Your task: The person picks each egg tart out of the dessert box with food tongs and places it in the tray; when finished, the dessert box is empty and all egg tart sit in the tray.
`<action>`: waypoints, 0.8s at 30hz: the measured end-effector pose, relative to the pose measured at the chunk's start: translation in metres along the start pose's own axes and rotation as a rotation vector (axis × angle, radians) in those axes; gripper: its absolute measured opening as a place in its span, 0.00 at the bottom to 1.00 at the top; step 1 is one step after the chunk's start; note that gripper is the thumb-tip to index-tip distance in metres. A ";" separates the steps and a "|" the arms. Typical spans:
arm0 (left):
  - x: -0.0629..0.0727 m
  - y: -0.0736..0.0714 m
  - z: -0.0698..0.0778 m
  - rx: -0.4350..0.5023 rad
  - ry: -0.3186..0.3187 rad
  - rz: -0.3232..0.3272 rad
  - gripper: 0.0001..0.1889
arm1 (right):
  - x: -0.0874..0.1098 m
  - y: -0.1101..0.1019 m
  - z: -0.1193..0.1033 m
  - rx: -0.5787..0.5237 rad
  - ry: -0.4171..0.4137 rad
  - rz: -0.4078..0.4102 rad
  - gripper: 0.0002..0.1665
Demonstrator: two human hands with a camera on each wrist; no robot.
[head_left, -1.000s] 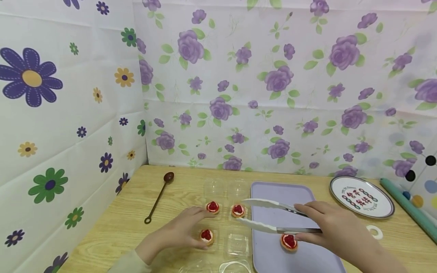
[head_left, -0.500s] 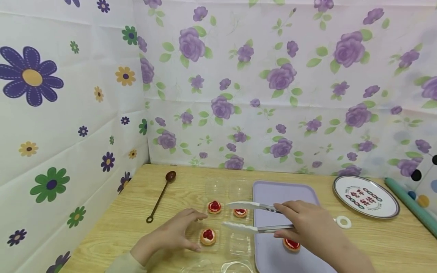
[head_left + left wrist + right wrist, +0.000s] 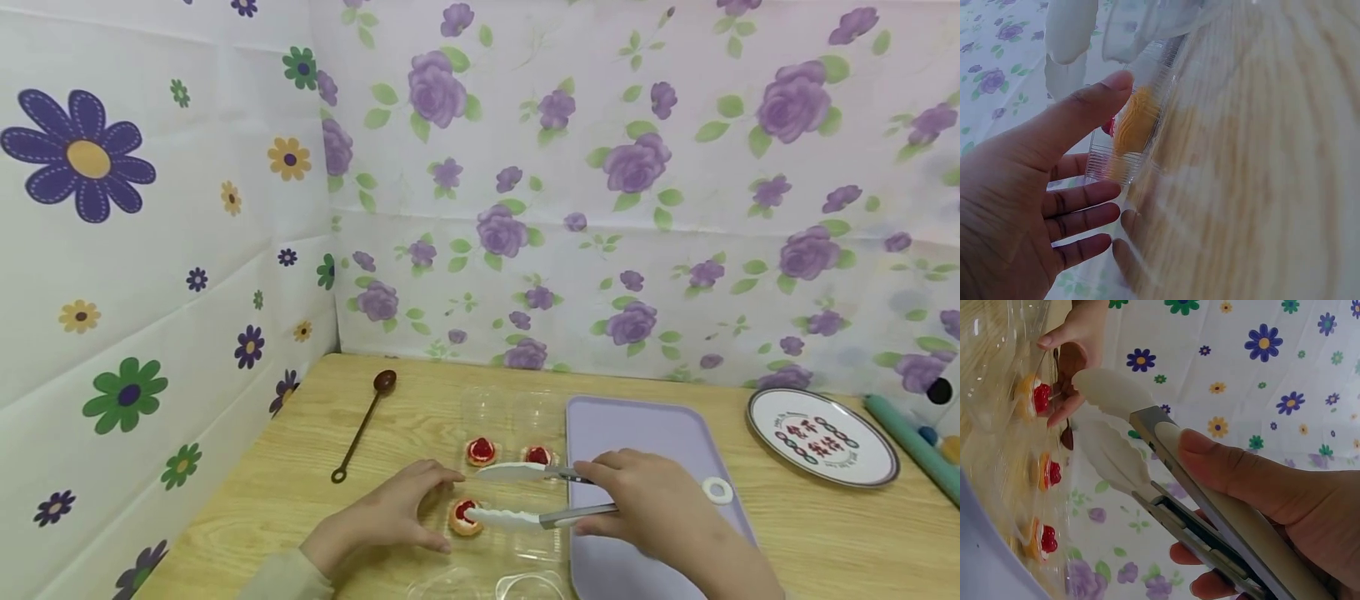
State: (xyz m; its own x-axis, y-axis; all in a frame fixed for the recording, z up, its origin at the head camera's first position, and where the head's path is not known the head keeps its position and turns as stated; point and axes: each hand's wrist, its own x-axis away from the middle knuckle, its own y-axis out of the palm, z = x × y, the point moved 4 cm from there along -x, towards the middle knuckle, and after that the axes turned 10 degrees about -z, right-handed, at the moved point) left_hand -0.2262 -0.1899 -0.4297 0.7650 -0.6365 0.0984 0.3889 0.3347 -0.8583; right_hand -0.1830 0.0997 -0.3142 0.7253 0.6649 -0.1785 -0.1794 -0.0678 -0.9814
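My right hand point(image 3: 660, 512) grips metal tongs point(image 3: 572, 515) with white tips. Their arms are spread with nothing between them, and one tip overlaps the near red-topped tart point(image 3: 459, 523) in the head view. That tart sits in a clear plastic container point(image 3: 536, 546). Two more tarts, a left one point(image 3: 481, 451) and a right one point(image 3: 538, 455), sit farther back in the container's compartments. My left hand point(image 3: 390, 512) stays beside the near tart, thumb and fingers spread at the container's edge. In the left wrist view, whether the fingers point(image 3: 1088, 219) touch the plastic is unclear.
A lilac tray point(image 3: 637, 429) lies right of the container, partly hidden by my right hand. Farther right are a white plate point(image 3: 825, 437) with red lettering and a green roll point(image 3: 915, 446). A brown long-handled spoon point(image 3: 363, 429) lies at the left. Patterned cloth walls stand behind and left.
My right hand has carried the tongs leftward and slightly nearer, from over the tray to the near tart. The tart on the tray is now hidden from the head view. The left hand barely moves.
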 end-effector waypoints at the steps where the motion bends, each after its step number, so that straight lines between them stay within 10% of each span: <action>1: 0.000 0.000 0.000 -0.005 0.004 0.003 0.45 | -0.002 0.001 -0.001 -0.001 -0.003 -0.003 0.36; 24: -0.002 0.001 0.001 -0.036 -0.012 0.017 0.46 | -0.017 0.013 -0.023 0.091 -0.018 -0.021 0.32</action>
State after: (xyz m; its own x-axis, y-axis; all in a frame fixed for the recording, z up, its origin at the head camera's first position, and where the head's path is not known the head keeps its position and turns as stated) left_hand -0.2273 -0.1880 -0.4301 0.7775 -0.6225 0.0895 0.3573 0.3202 -0.8774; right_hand -0.1827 0.0708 -0.3260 0.7177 0.6786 -0.1563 -0.2251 0.0136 -0.9742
